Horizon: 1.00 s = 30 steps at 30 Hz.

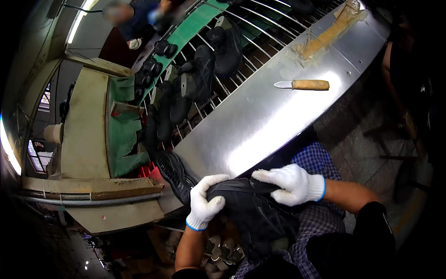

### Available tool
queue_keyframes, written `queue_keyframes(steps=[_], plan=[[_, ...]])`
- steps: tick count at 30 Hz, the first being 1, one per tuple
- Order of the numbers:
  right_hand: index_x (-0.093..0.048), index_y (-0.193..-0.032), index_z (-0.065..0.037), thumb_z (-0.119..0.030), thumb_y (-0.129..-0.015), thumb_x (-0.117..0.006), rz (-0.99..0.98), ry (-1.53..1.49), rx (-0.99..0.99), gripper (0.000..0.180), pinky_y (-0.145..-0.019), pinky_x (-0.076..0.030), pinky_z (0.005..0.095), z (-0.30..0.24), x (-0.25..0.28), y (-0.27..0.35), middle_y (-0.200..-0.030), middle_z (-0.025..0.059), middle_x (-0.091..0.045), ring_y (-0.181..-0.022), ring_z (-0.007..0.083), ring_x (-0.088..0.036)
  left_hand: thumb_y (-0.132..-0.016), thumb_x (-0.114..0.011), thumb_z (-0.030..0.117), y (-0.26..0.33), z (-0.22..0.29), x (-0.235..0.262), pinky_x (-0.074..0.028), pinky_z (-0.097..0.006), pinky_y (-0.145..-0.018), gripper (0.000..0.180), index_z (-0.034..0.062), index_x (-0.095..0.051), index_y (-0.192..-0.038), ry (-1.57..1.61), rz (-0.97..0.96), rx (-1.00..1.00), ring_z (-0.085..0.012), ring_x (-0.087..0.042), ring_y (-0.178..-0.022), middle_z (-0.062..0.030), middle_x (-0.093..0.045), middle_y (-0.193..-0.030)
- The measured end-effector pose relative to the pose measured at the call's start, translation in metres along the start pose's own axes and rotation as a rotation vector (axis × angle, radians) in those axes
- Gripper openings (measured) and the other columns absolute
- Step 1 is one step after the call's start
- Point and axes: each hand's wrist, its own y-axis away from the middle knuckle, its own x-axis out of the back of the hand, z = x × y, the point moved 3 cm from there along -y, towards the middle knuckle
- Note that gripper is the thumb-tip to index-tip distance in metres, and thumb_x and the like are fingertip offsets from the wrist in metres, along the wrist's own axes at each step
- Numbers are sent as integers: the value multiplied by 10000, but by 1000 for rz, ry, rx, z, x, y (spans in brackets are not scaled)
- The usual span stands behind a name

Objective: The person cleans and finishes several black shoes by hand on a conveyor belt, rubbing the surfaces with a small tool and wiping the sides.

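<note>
A black shoe (253, 211) is held low in front of me, near the front edge of the metal counter (223, 139). On its left end, my left hand (204, 201), in a white knit glove with a blue cuff, is closed with the thumb on the near side. My right hand (291, 185), gloved the same way, pinches the shoe's upper right edge between thumb and fingers. Just left of my left hand a black shoe sole (175, 176) leans with its tread showing. The shoe's underside is hidden from view.
A short knife (304, 85) with a wooden handle lies on the counter, beyond it brown tape (330, 32). Black shoes (200, 69) stand on a metal-rod rack behind. A green belt (186, 30) carries more soles. Another person (132, 23) is at the far left. Several shoes (225, 249) sit below.
</note>
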Motion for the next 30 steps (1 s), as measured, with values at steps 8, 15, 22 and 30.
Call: queue_keyframes(steps=[8, 15, 22, 30], plan=[[-506, -1497, 52, -161, -797, -751, -136, 129, -7, 771, -571, -592, 378, -45, 1, -6, -833, 143, -705, -654, 283, -711, -857, -821, 498, 13, -2, 3, -545, -356, -1026, 749, -118, -684, -1260, -18, 42, -54, -237, -715, -1118, -181, -748, -1193], [-536, -1525, -85, -58, -800, -752, -244, 164, 65, 757, -524, -566, 346, -47, 5, 3, -867, 100, -612, -625, 250, -652, -870, -793, 490, 11, 1, -3, -541, -349, -1025, 719, -118, -692, -1241, 9, 91, -85, -229, -711, -1124, -171, -753, -1183], [-611, -1450, -86, -155, -877, -755, -239, 105, -107, 595, -607, -631, 328, -62, -1, 40, -1309, 220, -639, -739, 258, -733, -946, -703, 475, 18, -14, -7, -540, -344, -1007, 660, -121, -694, -1230, 39, 166, -112, -227, -710, -1082, -177, -753, -1161], [-630, -1477, -97, -543, -944, -753, -158, 142, -125, 706, -915, -619, 396, -51, 10, 4, -1376, 216, -654, -1081, 380, -744, -1051, -562, 434, -12, 12, -32, -532, -354, -1025, 594, -103, -707, -1259, 122, 29, -233, -237, -704, -1127, -184, -750, -1221]])
